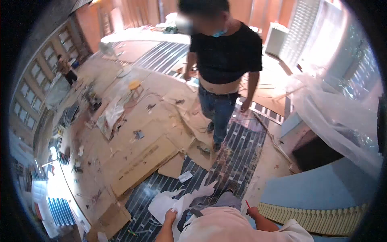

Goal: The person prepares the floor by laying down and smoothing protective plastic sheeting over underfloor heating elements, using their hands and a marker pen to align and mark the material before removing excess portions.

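Note:
At the bottom centre, my left hand (171,215) is closed on a crumpled white sheet (161,204), whether paper or cloth I cannot tell. The sheet spreads out beyond the fingers, above the striped carpet. To the right of my body, my right hand (253,211) is closed around a thin red stick (247,204), pencil-like, its tip pointing up. Close by that hand runs the cream ribbed edge (310,215) of a light blue panel (318,187). A small white tag-like piece (186,176) lies on the floor past the sheet.
A person in a black shirt (223,54) stands ahead on the dark striped carpet (242,155). Flattened cardboard (145,166) covers floor on the left, with scattered debris. A yellow stool (135,85) and another person (66,70) are farther back. Clear plastic sheeting (322,109) drapes at right.

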Tool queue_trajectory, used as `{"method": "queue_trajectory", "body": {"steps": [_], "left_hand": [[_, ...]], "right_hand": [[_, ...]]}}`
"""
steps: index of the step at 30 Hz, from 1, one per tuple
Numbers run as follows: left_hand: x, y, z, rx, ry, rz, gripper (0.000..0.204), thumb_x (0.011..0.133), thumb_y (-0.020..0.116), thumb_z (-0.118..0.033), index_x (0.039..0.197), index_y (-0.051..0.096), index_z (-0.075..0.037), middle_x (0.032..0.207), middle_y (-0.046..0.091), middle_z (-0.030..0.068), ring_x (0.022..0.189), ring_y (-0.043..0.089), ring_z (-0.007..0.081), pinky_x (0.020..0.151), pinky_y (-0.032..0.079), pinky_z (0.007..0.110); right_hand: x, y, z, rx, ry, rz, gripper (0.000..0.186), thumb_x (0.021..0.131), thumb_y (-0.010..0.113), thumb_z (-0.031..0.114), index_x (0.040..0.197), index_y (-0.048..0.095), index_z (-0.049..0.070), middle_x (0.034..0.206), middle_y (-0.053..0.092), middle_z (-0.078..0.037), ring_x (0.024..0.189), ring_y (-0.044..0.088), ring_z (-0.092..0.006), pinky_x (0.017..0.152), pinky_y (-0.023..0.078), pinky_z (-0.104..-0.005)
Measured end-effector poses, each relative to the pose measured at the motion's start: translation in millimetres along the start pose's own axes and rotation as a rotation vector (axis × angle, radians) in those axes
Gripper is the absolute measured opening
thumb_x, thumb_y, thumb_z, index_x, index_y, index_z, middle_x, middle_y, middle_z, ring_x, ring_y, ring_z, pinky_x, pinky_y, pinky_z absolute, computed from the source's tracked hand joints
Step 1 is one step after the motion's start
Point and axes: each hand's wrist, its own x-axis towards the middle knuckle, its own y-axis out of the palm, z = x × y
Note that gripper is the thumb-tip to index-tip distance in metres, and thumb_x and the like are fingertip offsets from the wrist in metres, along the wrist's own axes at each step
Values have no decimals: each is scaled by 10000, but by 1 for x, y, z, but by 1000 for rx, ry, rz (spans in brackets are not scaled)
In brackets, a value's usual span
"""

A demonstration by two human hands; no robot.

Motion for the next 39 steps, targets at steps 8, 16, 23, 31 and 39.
{"method": "queue_trajectory", "body": {"steps": [8, 16, 23, 31, 39], "left_hand": [[-74, 7, 119, -244, -252, -207, 402, 796, 537, -318, 1043, 610, -10, 1078, 599, 231, 1023, 560, 358, 911, 430, 416], [-181, 86, 158, -899, -773, -624, 334, 727, 583, -207, 989, 621, -4, 969, 640, 209, 907, 598, 362, 802, 469, 404], [-230, 127, 22, -1283, -1067, -719, 390, 734, 591, -218, 1055, 599, 3, 958, 639, 192, 877, 610, 303, 783, 478, 393], [-247, 195, -10, -1102, -1151, -728, 469, 792, 577, -369, 1152, 580, -68, 1050, 612, 238, 998, 576, 360, 866, 456, 395], [-214, 193, 29, -1142, -1221, -744, 437, 854, 507, -370, 1129, 582, -39, 1151, 568, 237, 1042, 541, 384, 899, 439, 416]], "right_hand": [[31, -107, 163, 454, 244, 3, 197, 749, 575, 175, 696, 626, -8, 610, 616, -105, 445, 511, -172, 395, 394, -315], [130, -173, 289, 290, -56, 245, 98, 718, 634, 96, 664, 559, 61, 550, 528, -19, 434, 448, -115, 392, 339, -277], [242, -168, 371, -149, -422, 140, 96, 665, 667, 77, 757, 639, 79, 611, 568, -30, 519, 512, -125, 432, 372, -292], [305, -93, 475, -502, -534, 463, 83, 698, 620, 125, 663, 565, 74, 572, 537, -9, 421, 423, -89, 376, 314, -254], [223, -18, 586, -489, -394, 708, 109, 764, 600, 72, 865, 619, 36, 630, 587, -41, 405, 424, -90, 359, 307, -227]]}}
